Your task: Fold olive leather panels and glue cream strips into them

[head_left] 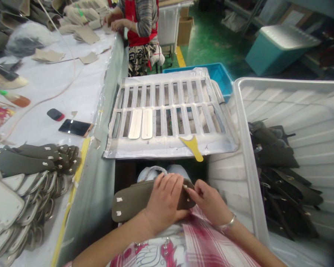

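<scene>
An olive-grey, long rounded panel lies across my lap. It has small white tabs at its left end and a metal stud near its right end. My left hand is wrapped over the middle of it, fingers pressed on its top face. At the panel's right end, my right hand is closed in a pinch by a small whitish tab. Whether the fingertips grip the tab or the panel's edge is hard to make out. Part of the panel is hidden under my left hand.
A slotted white rack stands ahead, bearing two cream strips and a yellow piece. Stacked olive panels and a phone lie on the left table. A large white bin with dark pieces stands right. A co-worker works beyond.
</scene>
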`<state>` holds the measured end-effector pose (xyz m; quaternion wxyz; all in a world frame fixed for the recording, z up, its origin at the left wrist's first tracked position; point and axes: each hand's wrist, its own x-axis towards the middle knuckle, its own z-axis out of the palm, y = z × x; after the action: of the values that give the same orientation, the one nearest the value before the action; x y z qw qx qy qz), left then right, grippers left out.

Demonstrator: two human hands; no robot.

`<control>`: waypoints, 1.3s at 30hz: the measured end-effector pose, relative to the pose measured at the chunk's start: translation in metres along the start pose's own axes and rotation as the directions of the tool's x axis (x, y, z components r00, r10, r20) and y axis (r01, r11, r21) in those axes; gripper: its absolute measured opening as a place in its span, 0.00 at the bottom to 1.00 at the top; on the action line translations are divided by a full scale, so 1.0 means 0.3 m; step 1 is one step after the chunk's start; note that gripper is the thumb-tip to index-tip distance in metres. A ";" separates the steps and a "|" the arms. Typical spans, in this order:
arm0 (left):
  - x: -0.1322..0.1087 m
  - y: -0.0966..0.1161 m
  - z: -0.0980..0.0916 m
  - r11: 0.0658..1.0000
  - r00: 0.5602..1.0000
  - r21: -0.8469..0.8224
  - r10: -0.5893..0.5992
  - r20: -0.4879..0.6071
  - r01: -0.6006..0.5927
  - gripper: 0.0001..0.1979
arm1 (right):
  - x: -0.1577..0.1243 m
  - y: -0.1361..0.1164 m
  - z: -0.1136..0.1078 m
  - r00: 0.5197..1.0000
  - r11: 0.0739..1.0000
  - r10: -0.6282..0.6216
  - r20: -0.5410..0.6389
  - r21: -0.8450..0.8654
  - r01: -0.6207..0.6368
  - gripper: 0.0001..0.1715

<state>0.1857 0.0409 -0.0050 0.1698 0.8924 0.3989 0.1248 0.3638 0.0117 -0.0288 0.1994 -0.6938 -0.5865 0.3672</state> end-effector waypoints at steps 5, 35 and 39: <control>-0.073 -0.020 -0.049 0.973 0.966 -0.013 0.230 0.115 -0.230 0.15 | 0.003 0.019 0.012 1.000 0.992 0.023 -0.017 0.123 -0.021 0.21; -0.150 -0.153 -0.116 0.989 0.982 -0.043 -0.135 0.132 0.141 0.38 | 0.089 -0.092 -0.026 0.728 0.730 -0.574 0.374 -0.169 0.662 0.46; -0.150 -0.153 -0.122 0.988 0.981 -0.052 -0.140 0.133 0.148 0.37 | 0.093 -0.097 -0.025 0.716 0.708 -0.575 0.396 -0.198 0.678 0.45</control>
<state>0.1124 0.0431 0.0059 0.2314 0.8617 0.4466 0.0664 0.3512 0.0462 -0.0110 0.1017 -0.4072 -0.8649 0.2754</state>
